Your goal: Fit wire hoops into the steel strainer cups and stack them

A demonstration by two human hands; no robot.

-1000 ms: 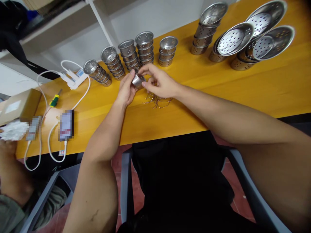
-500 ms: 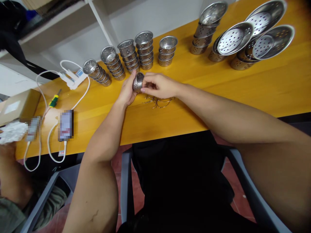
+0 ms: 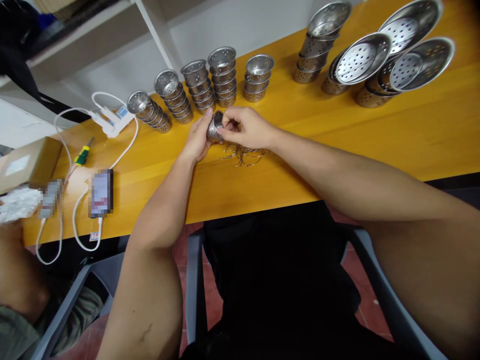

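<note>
My left hand (image 3: 198, 137) is wrapped around a small perforated metal cup (image 3: 215, 127), gripping it from the left side just above the table. At the cup's right side, my right hand (image 3: 243, 127) is closed in a pinch on what looks like a thin wire, mostly hidden by the fingers. Below the right hand, a loose bunch of thin curved metal wires (image 3: 245, 156) lies on the table. Behind both hands stand stacks of similar perforated cups, the closest being a stack (image 3: 198, 87) just beyond my left fingertips.
Larger perforated metal bowls (image 3: 363, 60) and a tall cup stack (image 3: 317, 45) stand at the back right. On the left are a power strip (image 3: 118, 120) with white cables, a screwdriver (image 3: 83, 154), a phone (image 3: 101, 192) and a cardboard box (image 3: 33, 162). Another person's arm (image 3: 18, 265) shows at lower left.
The cup has turned slightly and shifted a little to the right in my left hand. My right hand's fingers have moved up slightly along its side.
</note>
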